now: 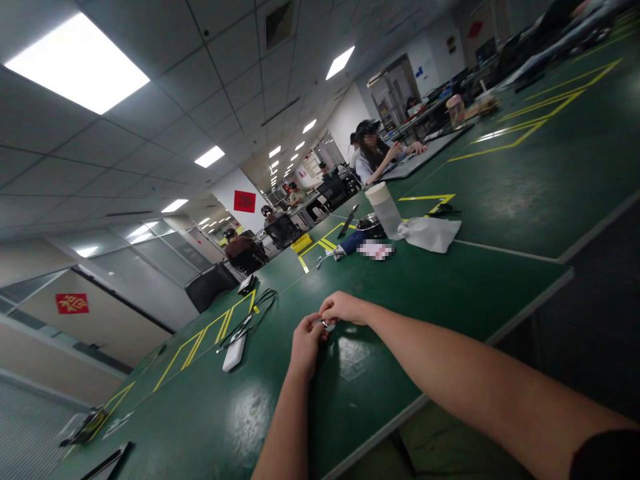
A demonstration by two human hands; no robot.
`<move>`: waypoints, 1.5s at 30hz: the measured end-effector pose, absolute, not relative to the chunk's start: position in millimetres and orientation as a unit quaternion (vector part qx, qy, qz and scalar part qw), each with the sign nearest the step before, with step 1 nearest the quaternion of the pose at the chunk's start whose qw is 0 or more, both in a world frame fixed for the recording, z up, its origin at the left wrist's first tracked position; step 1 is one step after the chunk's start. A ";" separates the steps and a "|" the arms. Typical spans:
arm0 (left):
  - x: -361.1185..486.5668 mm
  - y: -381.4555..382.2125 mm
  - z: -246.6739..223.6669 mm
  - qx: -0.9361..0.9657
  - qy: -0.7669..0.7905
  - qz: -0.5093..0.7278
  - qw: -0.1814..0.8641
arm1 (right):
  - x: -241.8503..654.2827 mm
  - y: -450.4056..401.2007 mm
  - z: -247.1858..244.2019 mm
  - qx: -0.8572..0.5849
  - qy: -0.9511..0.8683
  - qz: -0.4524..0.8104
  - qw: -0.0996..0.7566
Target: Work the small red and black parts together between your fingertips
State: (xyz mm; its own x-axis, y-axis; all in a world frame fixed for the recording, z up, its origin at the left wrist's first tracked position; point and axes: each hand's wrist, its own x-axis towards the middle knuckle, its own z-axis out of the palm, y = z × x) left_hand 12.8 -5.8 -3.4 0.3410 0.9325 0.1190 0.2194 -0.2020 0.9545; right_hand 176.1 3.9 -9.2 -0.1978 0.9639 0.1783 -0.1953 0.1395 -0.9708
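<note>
A person's left hand (pixel 305 343) and right hand (pixel 344 309) meet over the near part of a green table (pixel 430 287), fingertips of both pinched on a small silvery object (pixel 325 325), too small to identify. Left lies a white oblong device (pixel 235 352); farther right, a translucent bottle (pixel 385 210) beside a white pouch (pixel 433 234).

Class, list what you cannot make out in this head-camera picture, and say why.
All in the head view:
- Small item between the left hand and right hand: its shape and kind; fingers cover most of it, and it is tiny.
- Pink-and-white thing: its details; pixelation masks them.
- Dark object, lower left: its full shape; the bottom edge cuts it off.
- Dark sleeve: its full extent; the picture's edge crops it.
</note>
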 end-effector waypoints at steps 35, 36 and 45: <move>11.5 -3.0 -4.8 0.564 0.384 0.464 0.565 | 181.1 6.1 -13.3 -0.396 -0.556 0.560 0.470; 11.4 -2.7 -5.7 0.560 0.378 0.466 0.570 | 181.2 6.0 -13.4 -0.397 -0.557 0.560 0.468; 9.4 -7.1 0.0 0.553 0.367 0.464 0.587 | 180.1 3.7 -11.5 -0.397 -0.539 0.574 0.472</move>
State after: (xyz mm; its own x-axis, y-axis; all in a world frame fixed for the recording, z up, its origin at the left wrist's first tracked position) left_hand 9.4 -7.1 0.0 0.3002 0.9503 0.0825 -0.1390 -0.0420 0.9894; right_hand 180.1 3.7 -11.5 -0.2394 0.9695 0.0524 -0.1136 0.0256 -0.9932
